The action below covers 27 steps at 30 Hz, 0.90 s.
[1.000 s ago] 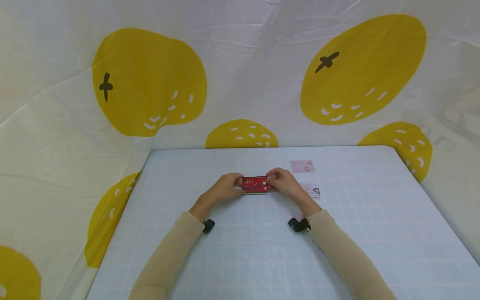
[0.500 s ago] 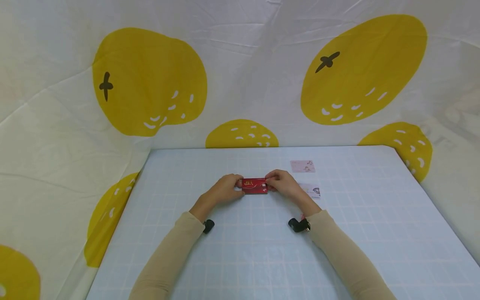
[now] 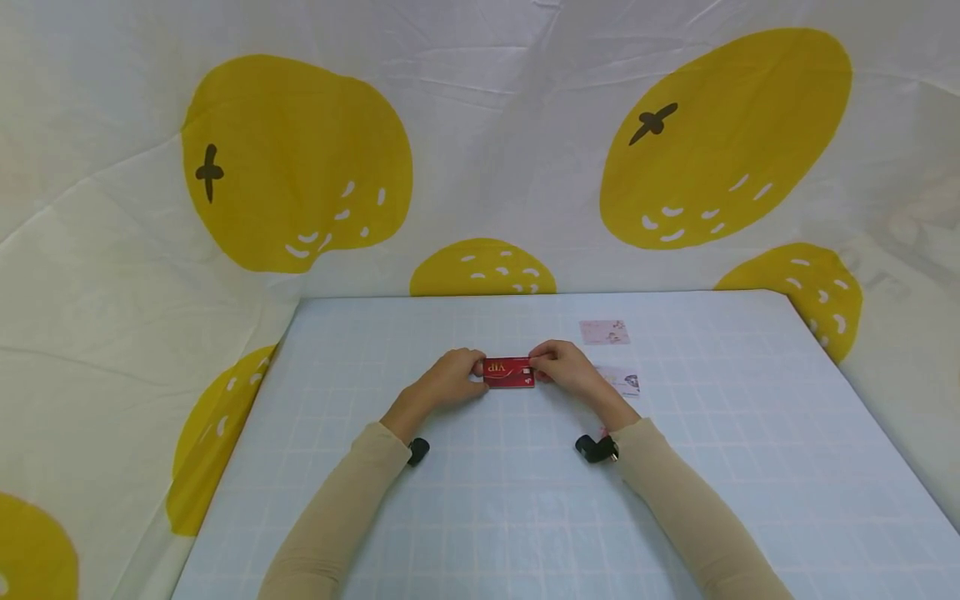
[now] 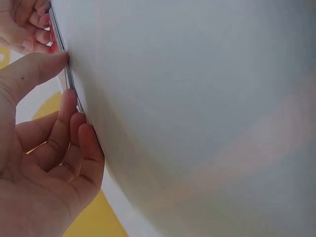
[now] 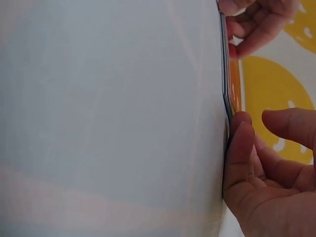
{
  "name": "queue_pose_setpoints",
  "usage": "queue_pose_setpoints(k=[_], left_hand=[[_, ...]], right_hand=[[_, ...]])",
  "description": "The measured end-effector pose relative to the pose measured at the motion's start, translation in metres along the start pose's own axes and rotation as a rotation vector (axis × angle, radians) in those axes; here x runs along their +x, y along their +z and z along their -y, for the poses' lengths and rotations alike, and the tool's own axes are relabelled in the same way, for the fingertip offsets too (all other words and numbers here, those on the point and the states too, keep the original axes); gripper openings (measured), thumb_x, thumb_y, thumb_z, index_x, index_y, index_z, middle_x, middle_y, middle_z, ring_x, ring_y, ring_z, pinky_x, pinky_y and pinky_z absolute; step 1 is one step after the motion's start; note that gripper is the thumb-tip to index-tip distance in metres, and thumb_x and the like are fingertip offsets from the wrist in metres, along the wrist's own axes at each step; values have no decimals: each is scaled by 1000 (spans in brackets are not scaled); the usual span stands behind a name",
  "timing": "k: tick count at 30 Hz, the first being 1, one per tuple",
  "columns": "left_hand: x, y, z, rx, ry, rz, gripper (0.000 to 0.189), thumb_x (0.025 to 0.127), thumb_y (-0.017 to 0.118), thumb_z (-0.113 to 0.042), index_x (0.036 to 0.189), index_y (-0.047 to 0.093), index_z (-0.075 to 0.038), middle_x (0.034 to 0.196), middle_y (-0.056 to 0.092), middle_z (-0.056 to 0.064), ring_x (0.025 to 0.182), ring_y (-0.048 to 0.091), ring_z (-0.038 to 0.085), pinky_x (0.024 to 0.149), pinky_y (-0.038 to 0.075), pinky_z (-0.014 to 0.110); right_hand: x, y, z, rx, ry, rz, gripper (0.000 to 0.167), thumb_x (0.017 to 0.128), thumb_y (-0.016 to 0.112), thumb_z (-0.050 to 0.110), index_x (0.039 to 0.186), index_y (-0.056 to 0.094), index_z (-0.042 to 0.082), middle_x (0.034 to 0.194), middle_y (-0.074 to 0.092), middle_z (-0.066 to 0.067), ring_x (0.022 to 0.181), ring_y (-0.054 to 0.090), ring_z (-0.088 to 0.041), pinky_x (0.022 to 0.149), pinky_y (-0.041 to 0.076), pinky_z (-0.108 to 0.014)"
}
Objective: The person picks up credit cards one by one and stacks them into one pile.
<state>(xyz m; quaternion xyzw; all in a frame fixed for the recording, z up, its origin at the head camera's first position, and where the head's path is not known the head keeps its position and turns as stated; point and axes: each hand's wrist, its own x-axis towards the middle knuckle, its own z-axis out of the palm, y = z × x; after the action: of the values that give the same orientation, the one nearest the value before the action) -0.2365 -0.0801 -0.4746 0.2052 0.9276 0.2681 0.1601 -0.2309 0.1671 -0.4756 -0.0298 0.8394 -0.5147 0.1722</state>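
A red card with gold VIP lettering (image 3: 508, 372) lies on top of a thin stack of cards in the head view. Side-on, the stack's layered edges (image 4: 61, 38) show in the left wrist view. At its left end my left hand (image 3: 453, 374) grips it, with the thumb on the near side and fingers round the end. My right hand (image 3: 566, 367) is at the other end. In the right wrist view its fingertips (image 5: 241, 129) touch the stack's edge, while the thumb stands apart from them. How many cards lie underneath is hidden.
A pink card (image 3: 604, 332) lies behind my right hand, and a pale card (image 3: 622, 382) is partly covered by that hand. Something small and reddish (image 3: 603, 432) peeks out near the right wrist. The light-blue table (image 3: 480, 517) meets a fruit-patterned sheet (image 3: 495, 167) at the back.
The red card has shifted slightly toward me. A pale edge that stuck out below it is now covered, so the stack looks lined up. Both hands have barely moved.
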Motion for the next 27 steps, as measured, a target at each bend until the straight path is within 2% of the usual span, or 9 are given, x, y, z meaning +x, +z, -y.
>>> queue_pose_setpoints(k=[18, 27], left_hand=[[1, 0, 1, 33, -5, 7, 55, 88, 78, -22, 135, 57, -1, 91, 58, -3, 90, 53, 16, 78, 46, 29], [-2, -3, -1, 23, 11, 11, 52, 89, 77, -20, 133, 58, 1, 93, 59, -2, 90, 53, 17, 80, 47, 30]], right_hand=[[-1, 2, 1, -34, 3, -11, 25, 102, 59, 19, 119, 64, 1, 105, 65, -12, 88, 60, -23, 79, 52, -31], [-2, 4, 4, -64, 11, -25, 25, 101, 60, 19, 117, 65, 2, 97, 66, -10, 84, 60, -22, 75, 51, -30]])
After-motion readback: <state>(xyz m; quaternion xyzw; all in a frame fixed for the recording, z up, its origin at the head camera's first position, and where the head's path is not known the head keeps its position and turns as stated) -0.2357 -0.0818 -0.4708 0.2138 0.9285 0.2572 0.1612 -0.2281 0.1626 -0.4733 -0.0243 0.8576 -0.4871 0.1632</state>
